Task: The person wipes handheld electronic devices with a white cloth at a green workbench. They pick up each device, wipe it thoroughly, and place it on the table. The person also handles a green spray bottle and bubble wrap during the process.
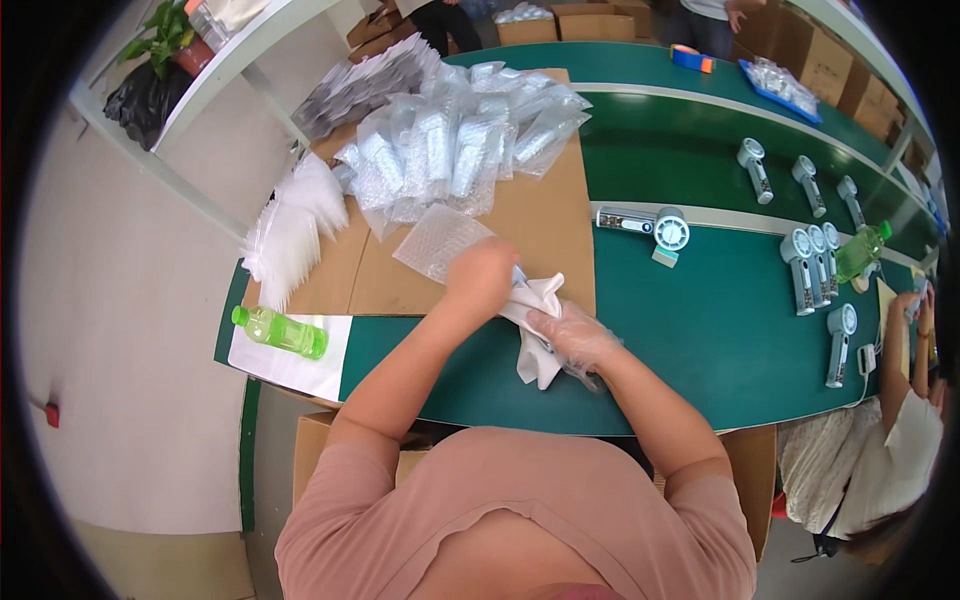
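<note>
My left hand [480, 277] is closed in a fist above the cardboard's front edge. A sliver of a pale blue object [518, 276] shows beside its fingers; most of that object is hidden. In a clear plastic glove, my right hand [578, 338] grips a white cloth [541, 372], which is bunched around the pale object's end. Just beyond my left hand a flat bubble-wrap bag [440, 243] lies on the cardboard sheet [400, 272]. To the right, a grey-blue handheld fan [670, 232] lies on the green table [680, 340].
Filled bubble-wrap bags [435, 150] are heaped at the back, beside stacked grey sleeves [365, 85] and white bags [295, 230]. A green bottle [280, 332] lies left. Several fans [842, 345] lie right, near a co-worker's arm [897, 340].
</note>
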Demonstrator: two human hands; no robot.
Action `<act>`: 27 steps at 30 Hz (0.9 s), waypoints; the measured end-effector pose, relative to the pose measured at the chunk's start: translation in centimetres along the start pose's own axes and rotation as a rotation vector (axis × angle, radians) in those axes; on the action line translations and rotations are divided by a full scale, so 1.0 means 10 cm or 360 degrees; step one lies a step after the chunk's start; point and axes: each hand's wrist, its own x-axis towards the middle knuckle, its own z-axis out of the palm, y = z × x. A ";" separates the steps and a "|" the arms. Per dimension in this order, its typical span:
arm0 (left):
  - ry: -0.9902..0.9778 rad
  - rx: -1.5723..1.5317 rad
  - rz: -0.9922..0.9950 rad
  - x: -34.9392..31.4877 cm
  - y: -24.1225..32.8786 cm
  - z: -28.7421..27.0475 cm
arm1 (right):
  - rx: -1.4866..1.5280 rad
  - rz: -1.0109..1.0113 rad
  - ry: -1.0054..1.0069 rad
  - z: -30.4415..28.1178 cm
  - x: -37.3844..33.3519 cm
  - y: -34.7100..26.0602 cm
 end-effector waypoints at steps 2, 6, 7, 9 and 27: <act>-0.0121 -0.0013 0.0308 -0.12 0.18 0.10 | 0.0066 -0.0014 0.0002 0.02 -0.03 -0.07; -0.0027 -0.0288 0.0747 -0.24 0.38 0.12 | 0.0307 -0.0097 0.0203 -0.01 0.04 0.13; 0.0189 -0.0392 0.0548 -0.26 0.37 0.11 | 0.0559 -0.0165 0.0256 -0.01 0.06 0.16; 0.0618 -0.0596 0.0146 -0.27 0.27 0.08 | 0.1065 -0.0304 0.0351 0.01 0.11 0.20; -0.0248 -0.1392 -0.0306 -0.21 0.07 0.55 | 0.1937 -0.0084 -0.0071 -0.01 0.06 0.22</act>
